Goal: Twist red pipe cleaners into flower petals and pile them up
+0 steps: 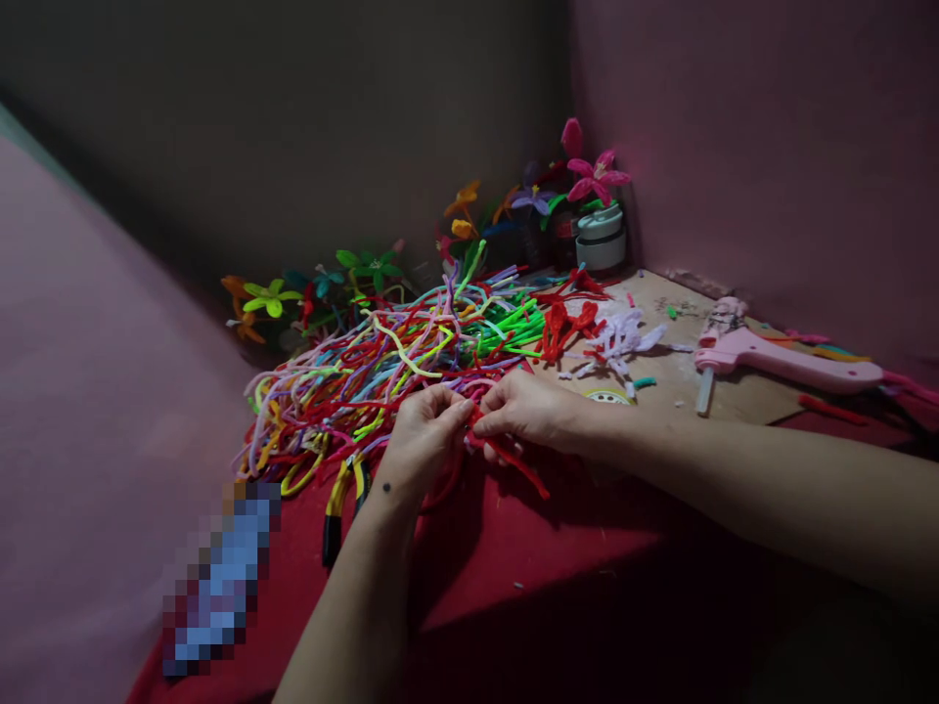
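Note:
My left hand [429,422] and my right hand [524,409] meet at the front of a big heap of coloured pipe cleaners [367,357]. Both hold a red pipe cleaner [524,467] pinched between thumb and fingers. One fuzzy end of it slants down to the right below my right hand. The part between my fingertips is mostly hidden. Just left of my left wrist lie pliers [335,513] with yellow and black handles. Red looped pipe-cleaner pieces [568,330] and pale lilac ones [623,337] lie beyond my right hand.
A pink hot glue gun [792,360] rests at the right on a brown board [748,396]. Pipe-cleaner flowers [598,178] stand along the back wall beside a lidded grey cup [600,240]. A blurred blue object [227,577] lies at the left on the red cloth [514,626].

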`<state>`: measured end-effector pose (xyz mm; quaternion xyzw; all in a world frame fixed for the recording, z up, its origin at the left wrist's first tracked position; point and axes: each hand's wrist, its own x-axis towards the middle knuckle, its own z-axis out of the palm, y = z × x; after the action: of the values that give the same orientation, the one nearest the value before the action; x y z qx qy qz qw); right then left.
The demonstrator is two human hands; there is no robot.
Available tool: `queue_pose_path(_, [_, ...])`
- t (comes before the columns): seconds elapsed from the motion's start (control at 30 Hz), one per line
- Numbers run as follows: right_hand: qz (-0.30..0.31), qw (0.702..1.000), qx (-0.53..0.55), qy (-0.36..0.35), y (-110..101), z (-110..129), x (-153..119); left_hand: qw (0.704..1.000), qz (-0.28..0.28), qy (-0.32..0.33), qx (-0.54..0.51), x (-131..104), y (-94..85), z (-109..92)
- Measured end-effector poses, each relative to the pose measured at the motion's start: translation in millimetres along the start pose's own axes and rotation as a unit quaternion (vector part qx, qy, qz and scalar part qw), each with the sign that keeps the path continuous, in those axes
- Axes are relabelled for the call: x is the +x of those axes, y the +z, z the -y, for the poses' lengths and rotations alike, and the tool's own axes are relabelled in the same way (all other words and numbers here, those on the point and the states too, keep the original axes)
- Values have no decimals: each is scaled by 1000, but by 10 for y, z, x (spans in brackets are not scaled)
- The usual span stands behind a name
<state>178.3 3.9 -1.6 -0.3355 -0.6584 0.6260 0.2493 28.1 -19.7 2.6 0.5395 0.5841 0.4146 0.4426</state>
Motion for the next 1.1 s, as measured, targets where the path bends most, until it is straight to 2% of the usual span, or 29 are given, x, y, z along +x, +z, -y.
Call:
queue_pose_path(0.1, [-10,1000,19,7,6,-6,6,999,-35,29,18,-2,40,-1])
queue_pose_path(0.17, [-12,999,42,15,7,-12,5,999,-35,31,4,-16,44,-21])
queue_pose_path(0.43, [23,989,146,18,-40,-89,54,986,92,-47,-134,-12,-150,-45])
queue_pose_path(0.53, [21,989,144,22,-47,-91,60,983,106,-46,-143,-8,-175,-44])
queue_pose_path(0.77, [37,990,134,20,-20,-74,40,987,77,-40,-135,-7,-94,-62])
queue_pose_path(0.97, [31,989,137,52,14,-51,8,993,51,-36,-96,-8,-67,-64])
queue_pose_path(1.1, [-3,982,184,34,-6,-40,44,996,25,39,-75,-24,-80,-86])
